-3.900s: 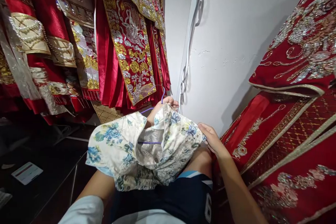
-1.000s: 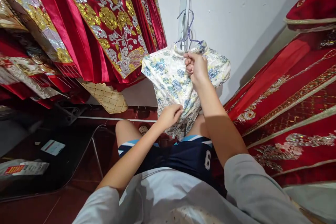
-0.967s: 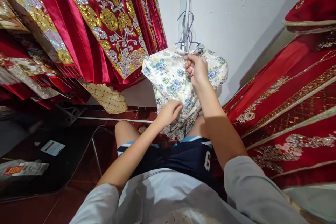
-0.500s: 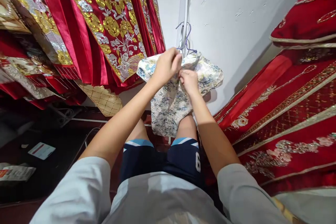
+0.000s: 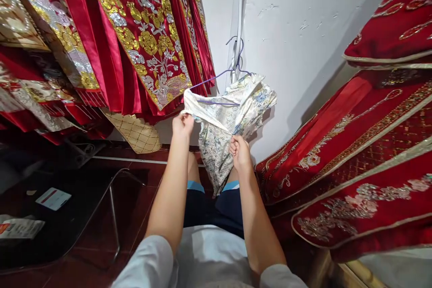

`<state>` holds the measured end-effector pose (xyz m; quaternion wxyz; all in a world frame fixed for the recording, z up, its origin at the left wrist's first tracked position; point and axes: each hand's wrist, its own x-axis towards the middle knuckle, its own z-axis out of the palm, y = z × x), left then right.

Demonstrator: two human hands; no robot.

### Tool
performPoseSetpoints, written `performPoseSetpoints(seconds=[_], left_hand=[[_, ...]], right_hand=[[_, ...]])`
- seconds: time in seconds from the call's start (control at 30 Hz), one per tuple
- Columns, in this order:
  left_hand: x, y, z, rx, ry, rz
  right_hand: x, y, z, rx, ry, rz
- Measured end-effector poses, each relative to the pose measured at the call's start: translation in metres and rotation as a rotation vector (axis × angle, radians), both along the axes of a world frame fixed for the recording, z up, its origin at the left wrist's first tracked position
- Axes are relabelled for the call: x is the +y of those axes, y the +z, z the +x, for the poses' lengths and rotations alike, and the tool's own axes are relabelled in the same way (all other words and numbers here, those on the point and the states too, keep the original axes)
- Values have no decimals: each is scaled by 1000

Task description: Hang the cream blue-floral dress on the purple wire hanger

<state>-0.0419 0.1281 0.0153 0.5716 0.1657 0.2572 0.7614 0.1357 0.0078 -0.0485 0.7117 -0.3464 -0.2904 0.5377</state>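
A cream floral garment (image 5: 219,144) hangs on a thin purple hanger (image 5: 211,80) in front of the wall. Its left shoulder is pulled down, so the hanger's arm and lower bar show on that side. My left hand (image 5: 182,123) pinches the garment's edge at the left shoulder. Lower and near the middle, my right hand (image 5: 240,149) is closed on the front edge of the cloth. The fabric stretches between both hands and narrows to a point above my knees.
Red gowns with gold and silver embroidery (image 5: 148,40) hang at the left. More red beaded gowns (image 5: 364,144) fill the right side. A black table (image 5: 84,193) at lower left holds a white card (image 5: 53,198) and a packet (image 5: 20,228).
My left hand has moved left and down with the garment's edge, and my right hand has moved down. The hanger's left arm has come into view.
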Motion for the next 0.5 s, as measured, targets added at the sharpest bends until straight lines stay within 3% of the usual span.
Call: performPoseSetpoints(seconds=[0.13, 0.3, 0.4, 0.5], left_hand=[[-44, -40, 36, -34, -62, -131], [-77, -74, 57, 159, 14, -167], [-88, -77, 55, 234, -97, -65], [-99, -64, 53, 270, -246, 139]], right_hand=[[-11, -5, 24, 69, -25, -27], [-16, -14, 54, -11, -187, -135], [-20, -28, 61, -112, -296, -244], [-22, -37, 63, -171, -485, -219]])
